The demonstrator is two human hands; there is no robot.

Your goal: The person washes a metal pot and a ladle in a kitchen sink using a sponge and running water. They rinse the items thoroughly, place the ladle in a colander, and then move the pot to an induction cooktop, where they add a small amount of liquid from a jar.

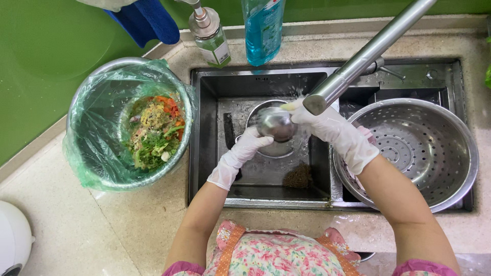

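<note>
From the head camera I see my left hand [249,144] and right hand [327,125], both gloved, closed around a small steel bowl [276,123] over the sink [209,133] beneath the tap [358,59]. Right, an empty colander [445,153]; left, a bag-lined bin [82,148] holding food scraps [153,134].

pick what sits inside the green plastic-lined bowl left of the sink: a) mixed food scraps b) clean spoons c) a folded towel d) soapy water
a, since the green plastic-lined bowl on the counter left of the sink holds a heap of mixed food scraps, green, orange and yellowish bits, with no spoons, water or towel in it.
</note>
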